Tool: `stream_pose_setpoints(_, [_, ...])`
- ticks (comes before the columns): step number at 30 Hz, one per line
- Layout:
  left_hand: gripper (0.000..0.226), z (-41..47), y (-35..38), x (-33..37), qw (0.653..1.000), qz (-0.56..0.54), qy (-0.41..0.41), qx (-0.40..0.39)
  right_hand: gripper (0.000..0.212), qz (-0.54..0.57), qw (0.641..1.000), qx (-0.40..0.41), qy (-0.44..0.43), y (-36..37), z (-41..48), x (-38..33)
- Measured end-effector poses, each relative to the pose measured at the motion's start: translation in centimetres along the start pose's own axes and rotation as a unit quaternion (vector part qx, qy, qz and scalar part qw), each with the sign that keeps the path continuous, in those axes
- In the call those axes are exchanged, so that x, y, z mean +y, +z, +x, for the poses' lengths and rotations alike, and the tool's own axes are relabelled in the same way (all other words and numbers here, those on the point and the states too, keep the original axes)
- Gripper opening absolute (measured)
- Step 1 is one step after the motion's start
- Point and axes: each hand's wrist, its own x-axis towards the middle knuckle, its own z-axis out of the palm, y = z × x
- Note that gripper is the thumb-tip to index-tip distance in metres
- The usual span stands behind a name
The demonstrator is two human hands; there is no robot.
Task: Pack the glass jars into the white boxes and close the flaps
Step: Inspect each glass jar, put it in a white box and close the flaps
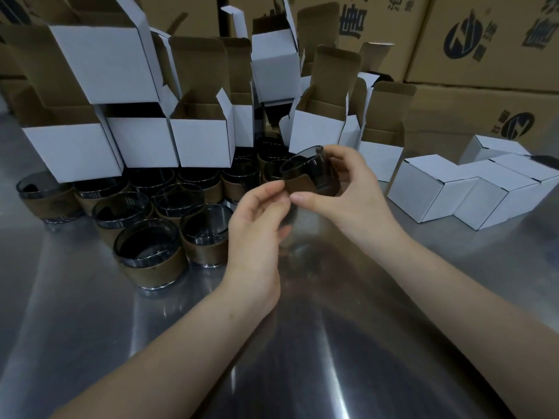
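Left thumb and forefinger (273, 192) pinch the brown sleeve of a glass jar (308, 173). Right hand (354, 195) curls round its far side, thumb on the sleeve. Left hand (257, 234) is below. The jar is tilted and held above mid-bench (302, 343). Sleeved jars (145, 252) are clustered toward the left edge, open white boxes (202, 140) behind them. Closed white boxes (435, 189) sit by the right edge.
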Motion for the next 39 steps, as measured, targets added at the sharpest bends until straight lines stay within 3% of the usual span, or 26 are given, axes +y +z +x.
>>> stream_pose_setpoints(7, [0.037,-0.3,0.2,-0.1,0.994,-0.066,-0.04,-0.074,0.059,-0.093,0.994,-0.015,-0.047,-0.4,-0.1,-0.2])
stream_pose_setpoints(10, [0.039,-0.3,0.1,-0.1,0.991,-0.079,-0.04,-0.105,0.048,-0.052,0.996,-0.038,-0.064,-0.3,-0.3,-0.8])
stream_pose_setpoints(13, [0.055,-0.1,0.1,0.1,0.987,-0.101,-0.054,-0.116,0.032,0.014,0.997,-0.028,-0.068,-0.1,-0.3,-1.1])
stream_pose_setpoints(16, [0.06,0.2,-0.1,0.1,0.985,-0.114,-0.057,-0.112,0.03,0.019,0.996,-0.038,-0.079,-0.1,-0.5,-1.4])
stream_pose_setpoints(19, [0.058,0.6,-0.3,0.3,0.985,-0.125,-0.055,-0.108,0.045,0.034,0.995,-0.057,-0.073,0.1,-0.7,-1.4])
stream_pose_setpoints(23, [0.045,0.8,-0.4,0.4,0.979,-0.165,-0.067,-0.099,0.073,0.026,0.994,-0.106,0.016,0.7,-0.7,-0.9])
stream_pose_setpoints(26, [0.046,0.6,-0.4,0.3,0.977,-0.169,-0.073,-0.104,0.076,0.033,0.991,-0.123,0.043,0.9,-0.8,-0.6])
stream_pose_setpoints(32, [0.046,0.8,-0.5,0.4,0.976,-0.153,-0.074,-0.138,0.079,-0.101,0.991,-0.077,-0.05,1.0,-1.2,-0.9])
stream_pose_setpoints(39, [0.047,0.7,-0.5,0.3,0.967,-0.171,-0.093,-0.163,0.087,-0.12,0.985,-0.102,-0.076,0.6,-1.0,-1.0])
